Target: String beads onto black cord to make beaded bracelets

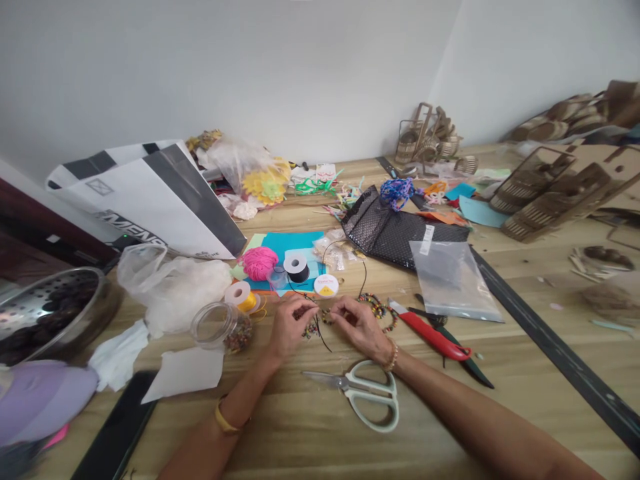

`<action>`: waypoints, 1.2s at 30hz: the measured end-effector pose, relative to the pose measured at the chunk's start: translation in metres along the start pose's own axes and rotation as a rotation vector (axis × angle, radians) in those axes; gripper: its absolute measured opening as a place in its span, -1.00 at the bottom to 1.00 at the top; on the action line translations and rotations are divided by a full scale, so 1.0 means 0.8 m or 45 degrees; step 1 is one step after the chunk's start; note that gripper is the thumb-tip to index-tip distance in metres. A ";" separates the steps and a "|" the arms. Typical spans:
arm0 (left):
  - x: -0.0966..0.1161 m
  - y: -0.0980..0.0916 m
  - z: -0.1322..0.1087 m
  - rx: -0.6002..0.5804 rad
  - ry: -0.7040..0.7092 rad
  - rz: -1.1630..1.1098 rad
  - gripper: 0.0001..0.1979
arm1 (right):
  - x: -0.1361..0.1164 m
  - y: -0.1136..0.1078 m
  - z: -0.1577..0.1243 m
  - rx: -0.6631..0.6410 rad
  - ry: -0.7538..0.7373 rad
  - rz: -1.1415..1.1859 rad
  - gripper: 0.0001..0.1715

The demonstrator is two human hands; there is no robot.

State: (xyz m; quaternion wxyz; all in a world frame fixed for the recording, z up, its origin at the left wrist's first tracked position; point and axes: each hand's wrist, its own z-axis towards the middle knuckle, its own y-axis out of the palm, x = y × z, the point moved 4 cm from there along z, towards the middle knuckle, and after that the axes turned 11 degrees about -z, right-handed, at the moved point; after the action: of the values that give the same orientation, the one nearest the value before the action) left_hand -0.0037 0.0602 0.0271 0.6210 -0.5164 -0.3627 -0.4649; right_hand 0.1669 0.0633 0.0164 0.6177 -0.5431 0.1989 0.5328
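Note:
My left hand [290, 327] is closed in a pinch on a thin black cord [323, 335], whose loose end hangs down to the wood. Just right of it, my right hand [361, 327] pinches at a short beaded strand [326, 316]; the fingertips partly hide the grip. A string of multicoloured beads [390, 313] lies beyond the right hand, and loose beads [311, 329] lie between the hands. White-handled scissors [373, 393] rest below them, blades pointing left. Behind the hands stand a spool of black cord [297, 267] and a round white-and-yellow label [326, 285].
At left are a glass jar of beads [237, 333], a yellow thread spool [241, 295], pink yarn [259, 263] and a phone [117, 427]. A red-handled knife [435, 335] and a clear plastic bag [453, 277] lie at right. Wooden pieces [540, 193] stand farther back.

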 end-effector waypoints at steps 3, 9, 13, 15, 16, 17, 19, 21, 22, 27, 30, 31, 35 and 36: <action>-0.011 -0.003 -0.002 0.025 -0.265 -0.339 -0.85 | -0.005 -0.003 0.000 0.017 -0.062 -0.037 -0.84; -0.021 0.008 -0.009 -0.036 -0.481 -0.645 -0.80 | -0.010 -0.004 -0.001 0.031 -0.212 -0.115 -0.84; -0.019 0.016 -0.011 -0.086 -0.504 -0.675 -0.77 | -0.009 -0.002 -0.003 0.013 -0.246 -0.152 -0.86; -0.021 0.017 -0.011 -0.089 -0.513 -0.693 -0.75 | -0.010 -0.003 -0.003 0.012 -0.267 -0.147 -0.87; -0.021 0.017 -0.011 -0.089 -0.512 -0.702 -0.75 | -0.010 -0.003 -0.003 0.012 -0.275 -0.142 -0.87; -0.022 0.017 -0.012 -0.089 -0.512 -0.707 -0.75 | -0.010 -0.003 -0.003 0.010 -0.279 -0.137 -0.87; -0.024 0.017 -0.012 -0.093 -0.514 -0.711 -0.77 | -0.011 -0.003 -0.003 0.001 -0.284 -0.126 -0.86; -0.026 0.017 -0.012 -0.102 -0.519 -0.707 -0.77 | -0.011 -0.003 -0.003 -0.004 -0.288 -0.122 -0.85; -0.026 0.017 -0.012 -0.107 -0.520 -0.703 -0.77 | -0.012 -0.003 -0.003 -0.002 -0.290 -0.123 -0.85; -0.028 0.018 -0.011 -0.118 -0.521 -0.712 -0.78 | -0.012 -0.003 -0.002 0.001 -0.288 -0.143 -0.85; -0.028 0.018 -0.011 -0.115 -0.519 -0.725 -0.78 | -0.011 -0.003 -0.002 -0.001 -0.280 -0.155 -0.84; -0.027 0.018 -0.011 -0.115 -0.517 -0.723 -0.78 | -0.010 -0.002 -0.002 -0.002 -0.273 -0.159 -0.84; -0.024 0.018 -0.012 -0.135 -0.495 -0.688 -0.78 | -0.009 -0.002 -0.002 -0.012 -0.254 -0.158 -0.84; -0.024 0.018 -0.012 -0.139 -0.489 -0.679 -0.78 | -0.009 -0.002 -0.002 -0.010 -0.256 -0.153 -0.84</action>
State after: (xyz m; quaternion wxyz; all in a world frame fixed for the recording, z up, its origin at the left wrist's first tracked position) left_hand 0.0037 0.0551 0.0029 0.3693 -0.5140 -0.5701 -0.5239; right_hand 0.1663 0.0587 0.0225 0.6632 -0.5004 0.1010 0.5473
